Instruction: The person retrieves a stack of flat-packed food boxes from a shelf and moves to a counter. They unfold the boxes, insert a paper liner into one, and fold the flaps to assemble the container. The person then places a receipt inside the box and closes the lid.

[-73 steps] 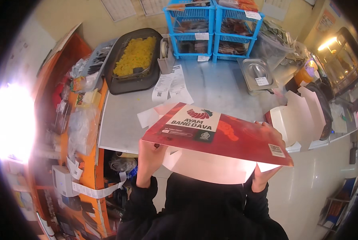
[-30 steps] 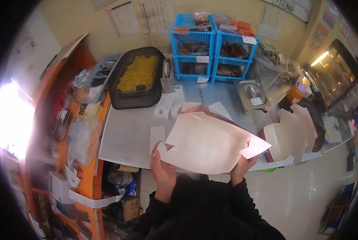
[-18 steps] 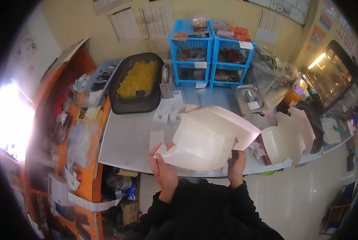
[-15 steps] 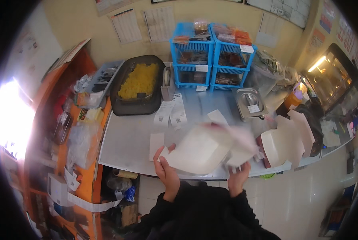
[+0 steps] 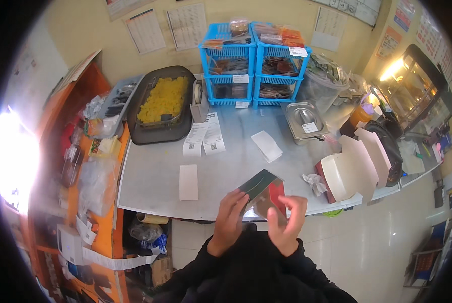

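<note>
Hands meet over the near edge of a steel counter (image 5: 150, 182). The left hand (image 5: 230, 214) grips a folded cardboard carton (image 5: 261, 192), dark on one face and red on another, with its fingers curled over the carton's left edge. The right hand (image 5: 285, 222) is half open, fingers spread and bent, pressing against the carton's lower right side; how firmly it grips I cannot tell. The carton sits tilted between both hands, just above the counter's front rim and in front of the person's dark sleeves.

On the counter, just left of the hands, a small white paper slip (image 5: 188, 182) lies flat. Farther back, two printed receipts (image 5: 204, 134) lie side by side, and another white slip (image 5: 267, 146) lies to their right. A crumpled tissue (image 5: 315, 183) rests near the right hand, beside a stack of folded pale cartons (image 5: 357, 164) leaning at the counter's right end. A lidded steel container (image 5: 303, 121) stands behind them.

At the back left, a dark oval tray (image 5: 135, 121) holds yellow food (image 5: 164, 98), with a tape dispenser (image 5: 199, 98) touching its right side. Blue plastic baskets (image 5: 253, 65) are stacked against the wall, filled with packets. An orange shelf unit (image 5: 92, 166) borders the counter on the left.
</note>
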A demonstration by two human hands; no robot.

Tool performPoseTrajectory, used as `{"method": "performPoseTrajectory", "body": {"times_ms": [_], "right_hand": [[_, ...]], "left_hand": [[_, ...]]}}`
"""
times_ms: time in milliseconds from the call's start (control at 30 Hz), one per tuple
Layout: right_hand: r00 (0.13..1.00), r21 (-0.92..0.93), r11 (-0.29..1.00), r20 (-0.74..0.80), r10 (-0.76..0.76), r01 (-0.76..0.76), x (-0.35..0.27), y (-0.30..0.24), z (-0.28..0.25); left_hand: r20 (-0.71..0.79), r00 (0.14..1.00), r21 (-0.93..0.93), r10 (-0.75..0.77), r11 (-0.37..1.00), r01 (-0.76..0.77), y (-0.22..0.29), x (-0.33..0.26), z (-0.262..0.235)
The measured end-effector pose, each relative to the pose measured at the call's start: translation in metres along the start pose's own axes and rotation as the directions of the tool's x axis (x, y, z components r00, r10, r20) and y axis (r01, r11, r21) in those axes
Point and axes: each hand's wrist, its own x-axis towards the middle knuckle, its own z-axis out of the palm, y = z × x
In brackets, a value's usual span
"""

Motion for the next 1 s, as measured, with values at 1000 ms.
{"method": "performPoseTrajectory", "body": {"times_ms": [1000], "right_hand": [[0.596, 0.609, 0.26, 0.45, 0.665, -0.749, 0.019, 0.052, 0.046]], "left_hand": [[0.16, 0.987, 0.001, 0.0, 1.0, 0.0, -0.01, 0.016, -0.022]]}}
